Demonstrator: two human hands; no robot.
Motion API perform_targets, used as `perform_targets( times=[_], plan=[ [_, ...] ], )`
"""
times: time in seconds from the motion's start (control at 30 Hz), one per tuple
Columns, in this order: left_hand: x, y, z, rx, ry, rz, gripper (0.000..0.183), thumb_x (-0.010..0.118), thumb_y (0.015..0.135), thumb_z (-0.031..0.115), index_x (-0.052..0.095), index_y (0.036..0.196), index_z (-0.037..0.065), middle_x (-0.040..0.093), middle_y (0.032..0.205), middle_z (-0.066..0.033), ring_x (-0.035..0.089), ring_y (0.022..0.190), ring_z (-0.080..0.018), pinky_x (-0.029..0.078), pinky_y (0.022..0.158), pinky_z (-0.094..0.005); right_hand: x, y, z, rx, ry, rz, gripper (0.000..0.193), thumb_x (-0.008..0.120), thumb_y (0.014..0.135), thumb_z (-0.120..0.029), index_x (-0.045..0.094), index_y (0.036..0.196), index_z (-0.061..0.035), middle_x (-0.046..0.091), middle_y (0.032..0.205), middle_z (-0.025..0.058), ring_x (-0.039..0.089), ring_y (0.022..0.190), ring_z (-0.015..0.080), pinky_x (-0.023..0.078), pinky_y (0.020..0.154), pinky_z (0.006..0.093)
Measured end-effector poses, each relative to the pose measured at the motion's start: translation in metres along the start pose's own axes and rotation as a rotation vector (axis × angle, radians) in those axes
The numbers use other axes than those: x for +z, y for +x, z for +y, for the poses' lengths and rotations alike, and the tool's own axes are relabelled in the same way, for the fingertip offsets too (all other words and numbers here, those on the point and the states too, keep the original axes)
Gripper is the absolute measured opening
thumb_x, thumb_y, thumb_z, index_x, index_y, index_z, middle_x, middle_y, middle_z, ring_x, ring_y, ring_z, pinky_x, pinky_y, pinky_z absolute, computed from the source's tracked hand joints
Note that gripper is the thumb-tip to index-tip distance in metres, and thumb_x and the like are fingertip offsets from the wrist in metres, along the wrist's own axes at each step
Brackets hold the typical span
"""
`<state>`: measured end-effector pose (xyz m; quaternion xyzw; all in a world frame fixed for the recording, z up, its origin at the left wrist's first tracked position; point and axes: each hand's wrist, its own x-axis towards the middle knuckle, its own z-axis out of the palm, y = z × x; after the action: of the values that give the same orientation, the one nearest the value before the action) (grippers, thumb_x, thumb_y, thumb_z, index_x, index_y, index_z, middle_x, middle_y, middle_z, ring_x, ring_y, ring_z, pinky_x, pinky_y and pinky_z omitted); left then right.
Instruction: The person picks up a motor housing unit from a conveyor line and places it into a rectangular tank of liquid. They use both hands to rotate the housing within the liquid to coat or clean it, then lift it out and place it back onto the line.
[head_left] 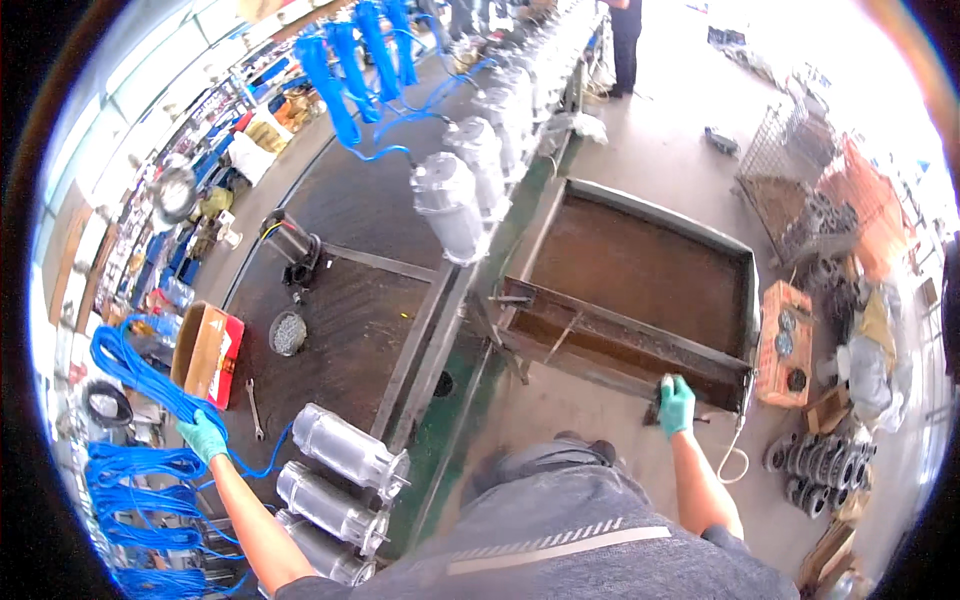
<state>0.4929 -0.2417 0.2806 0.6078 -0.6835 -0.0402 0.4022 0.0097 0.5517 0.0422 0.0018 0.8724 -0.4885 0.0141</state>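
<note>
Cable (152,372), blue and looped into a long bundle, lies beyond the bench's left edge, its near end at the left hand (203,437). Largest about it is the dark bench (360,310); to the right, across a green strip, stands a shallow metal tank (640,262). Wrapped cylinders come next in size: some upright in a row at the far side, and three lying side by side near the person, the foremost (345,450) just right of the left hand. A thin blue lead runs from near that hand toward this cylinder. Smaller are a carton (208,350) beside the bundle and, least of all, a wrench (254,408) lying between the two. The left hand, gloved in green, is curled round the bundle. The right hand (677,403), gloved too, is drawn narrow at the tank's near edge; whether it grips anything I cannot tell. Handling the bundle appears to be the step in hand; the next move would call for a firm left grip, loops together, and slack in the lead.
</note>
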Motion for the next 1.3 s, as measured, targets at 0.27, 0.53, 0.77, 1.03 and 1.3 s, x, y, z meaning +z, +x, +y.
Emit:
perform_targets(
  times=[0.27, 0.53, 0.77, 1.03, 1.3],
  plan=[
    [0.050, -0.146, 0.049, 0.203, -0.018, 0.034, 0.052, 0.058, 0.093, 0.013, 0.051, 0.141, -0.005, 0.064, 0.128, -0.0200, 0.063, 0.115, -0.0321, 0.047, 0.104, -0.0420, -0.076, 0.122, 0.036, -0.221, -0.183, 0.261, 0.024, 0.060, 0.103, -0.024, 0.068, 0.112, -0.0037, 0.071, 0.106, 0.0196, 0.068, 0.096, 0.0365, 0.053, 0.087, 0.0415],
    [0.157, -0.366, 0.342, 0.544, -0.331, -0.617, 0.030, 0.061, 0.094, 0.013, 0.068, 0.122, 0.004, 0.069, 0.118, -0.0144, 0.068, 0.108, -0.0284, 0.053, 0.096, -0.0410, -0.067, 0.189, 0.086, -0.231, -0.370, 0.283, 0.026, 0.060, 0.103, -0.032, 0.070, 0.109, -0.0082, 0.071, 0.107, 0.0168, 0.068, 0.097, 0.0384, 0.054, 0.084, 0.0459],
    [0.316, -0.471, 0.471, 0.944, -0.343, -0.915, 0.031, 0.060, 0.102, 0.033, 0.069, 0.112, 0.006, 0.069, 0.109, -0.0179, 0.064, 0.105, -0.0377, 0.050, 0.094, -0.0461, -0.057, 0.198, 0.060, -0.011, -0.518, 0.225, 0.041, 0.050, 0.105, -0.046, 0.069, 0.097, -0.0108, 0.071, 0.092, 0.0177, 0.068, 0.083, 0.0405, 0.053, 0.073, 0.0495],
    [0.392, -0.531, 0.523, 0.731, 0.174, -1.056, 0.059, 0.035, 0.106, 0.058, 0.070, 0.106, 0.010, 0.072, 0.105, -0.0198, 0.067, 0.103, -0.0420, 0.051, 0.088, -0.0526, -0.053, 0.203, 0.062, -0.086, -0.722, 0.245, 0.040, 0.052, 0.105, -0.042, 0.062, 0.082, -0.0117, 0.066, 0.078, 0.0134, 0.066, 0.072, 0.0340, 0.053, 0.065, 0.0462],
    [0.392, -0.534, 0.554, 0.544, 0.358, -1.022, 0.057, 0.042, 0.101, 0.059, 0.074, 0.101, 0.012, 0.074, 0.103, -0.0185, 0.070, 0.100, -0.0392, 0.053, 0.087, -0.0517, -0.047, 0.216, 0.052, -0.098, -0.733, 0.276, 0.040, 0.053, 0.105, -0.039, 0.060, 0.077, -0.0121, 0.063, 0.074, 0.0111, 0.064, 0.066, 0.0314, 0.052, 0.060, 0.0437]
  ],
)
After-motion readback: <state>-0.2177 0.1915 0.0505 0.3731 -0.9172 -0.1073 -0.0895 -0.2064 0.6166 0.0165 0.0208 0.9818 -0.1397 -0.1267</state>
